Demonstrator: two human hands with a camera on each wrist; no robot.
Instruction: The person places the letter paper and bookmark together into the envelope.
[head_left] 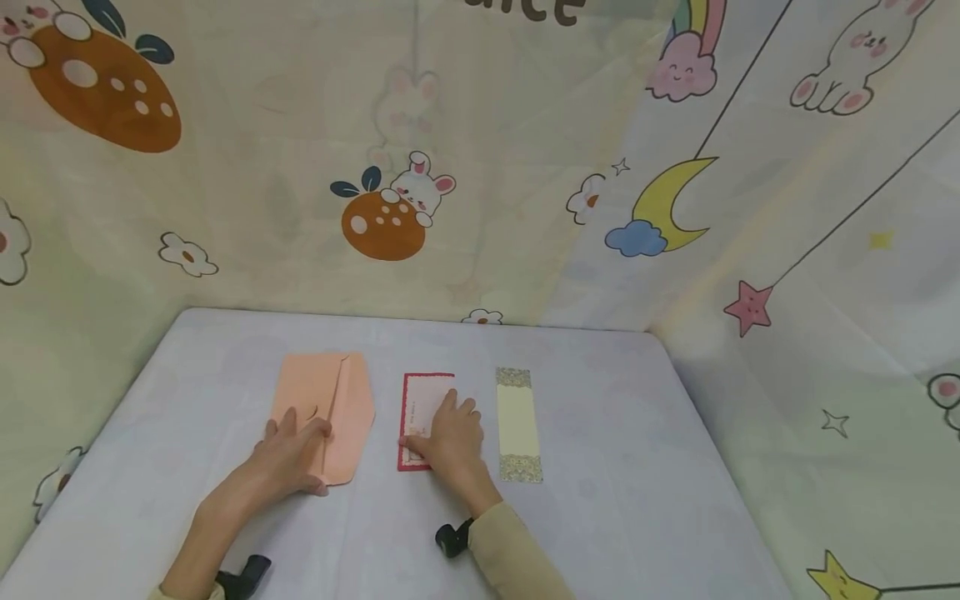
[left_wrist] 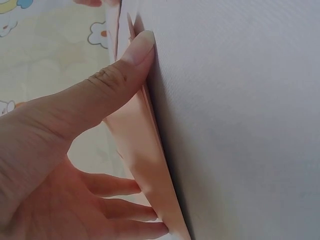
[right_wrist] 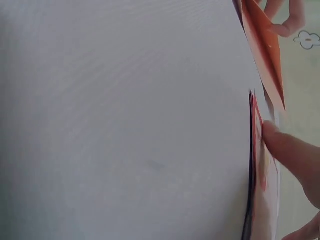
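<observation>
A peach paper envelope [head_left: 348,400] lies on the left with its flap at the right side. My left hand [head_left: 288,454] rests on it, fingers spread over the paper and thumb at its lower edge. In the left wrist view the thumb lies across the edge of the envelope [left_wrist: 142,145], with the fingertips touching its face. Right of it is a pale card with a red border [head_left: 423,404]. My right hand [head_left: 453,437] rests over the card, thumb near its left edge and fingers toward the right. In the right wrist view the thumb [right_wrist: 295,152] touches the card [right_wrist: 262,200].
A cream strip of paper with glittery patterned ends [head_left: 517,421] lies to the right of the card. Everything sits on a white tabletop [head_left: 615,417]. Printed cloth with cartoon figures [head_left: 487,167] hangs behind and at both sides.
</observation>
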